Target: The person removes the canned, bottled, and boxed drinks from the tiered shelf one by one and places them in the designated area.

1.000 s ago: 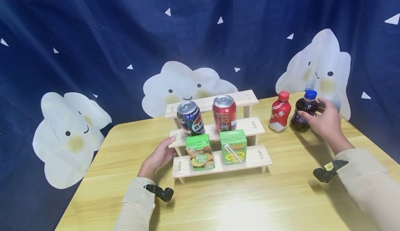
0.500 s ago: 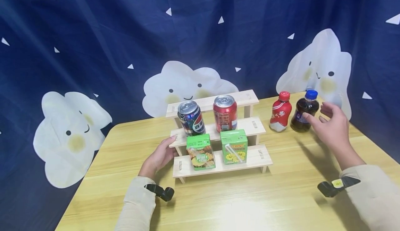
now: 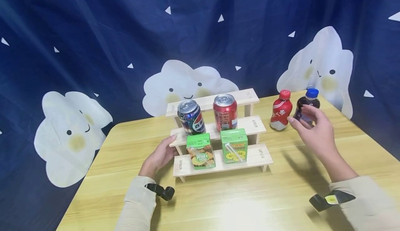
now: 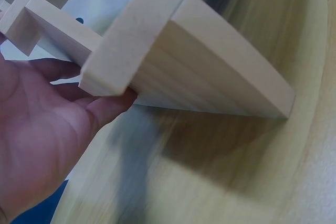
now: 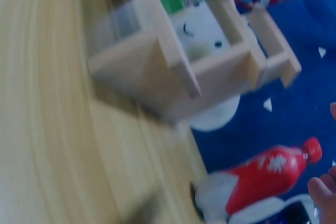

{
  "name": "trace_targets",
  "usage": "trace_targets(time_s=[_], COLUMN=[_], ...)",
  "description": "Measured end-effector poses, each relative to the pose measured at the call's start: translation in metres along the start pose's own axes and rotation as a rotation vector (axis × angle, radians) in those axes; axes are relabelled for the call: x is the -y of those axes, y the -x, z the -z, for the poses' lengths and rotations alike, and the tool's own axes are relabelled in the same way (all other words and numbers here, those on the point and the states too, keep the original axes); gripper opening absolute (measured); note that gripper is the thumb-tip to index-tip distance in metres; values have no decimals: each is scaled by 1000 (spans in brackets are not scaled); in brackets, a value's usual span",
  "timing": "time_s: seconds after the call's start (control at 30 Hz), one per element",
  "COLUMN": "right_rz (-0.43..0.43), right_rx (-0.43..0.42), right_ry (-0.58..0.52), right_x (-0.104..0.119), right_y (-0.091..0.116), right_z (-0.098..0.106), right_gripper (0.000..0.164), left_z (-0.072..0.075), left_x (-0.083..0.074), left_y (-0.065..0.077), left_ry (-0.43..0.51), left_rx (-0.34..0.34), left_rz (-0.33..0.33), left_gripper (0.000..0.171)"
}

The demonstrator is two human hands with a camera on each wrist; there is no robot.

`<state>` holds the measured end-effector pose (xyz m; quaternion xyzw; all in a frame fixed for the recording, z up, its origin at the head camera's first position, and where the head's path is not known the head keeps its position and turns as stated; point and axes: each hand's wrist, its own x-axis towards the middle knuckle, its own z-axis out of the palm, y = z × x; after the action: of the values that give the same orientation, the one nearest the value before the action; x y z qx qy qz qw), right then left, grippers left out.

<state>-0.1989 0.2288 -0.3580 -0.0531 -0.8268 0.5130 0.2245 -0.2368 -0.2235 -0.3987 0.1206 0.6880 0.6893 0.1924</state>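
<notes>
My left hand (image 3: 158,157) grips the left end of a three-tier wooden stand (image 3: 255,124); in the left wrist view its fingers curl around a plank end (image 4: 123,51). My right hand (image 3: 317,134) is held in the air, fingers loosely bent and nothing in them. Behind that hand, partly covered by it, stands a blue-capped bottle of dark cola (image 3: 307,101). To its left is a red bottle with a white base (image 3: 281,112), upright on the table; the right wrist view shows this red bottle (image 5: 269,176) near the fingertips (image 5: 321,187).
On the middle tier stand a dark blue Pepsi can (image 3: 190,119) and a red can (image 3: 225,114). Two green drink cartons (image 3: 201,152) sit on the lowest tier. A blue curtain (image 3: 200,26) with cloud pictures hangs behind the wooden table (image 3: 125,144).
My right hand has let go of the cola bottle, drawn back to the right, then swung left in front of it. The left hand has stayed on the stand.
</notes>
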Motion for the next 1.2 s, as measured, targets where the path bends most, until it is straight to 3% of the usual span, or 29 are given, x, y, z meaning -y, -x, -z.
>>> trace_targets(time_s=[0.33, 0.77, 1.2], right_rz=[91, 150, 137], right_rx=[102, 318, 426], right_ry=[-139, -170, -164], right_x=[26, 67, 93], right_y=[8, 4, -1], right_z=[-38, -74, -98], right_gripper=[60, 70, 77], left_z=[0, 2, 2], left_x=[1, 2, 1], left_y=[1, -1, 0], left_ry=[4, 1, -1], left_rx=[-13, 0, 1], left_rz=[7, 2, -4], left_gripper=[58, 58, 58])
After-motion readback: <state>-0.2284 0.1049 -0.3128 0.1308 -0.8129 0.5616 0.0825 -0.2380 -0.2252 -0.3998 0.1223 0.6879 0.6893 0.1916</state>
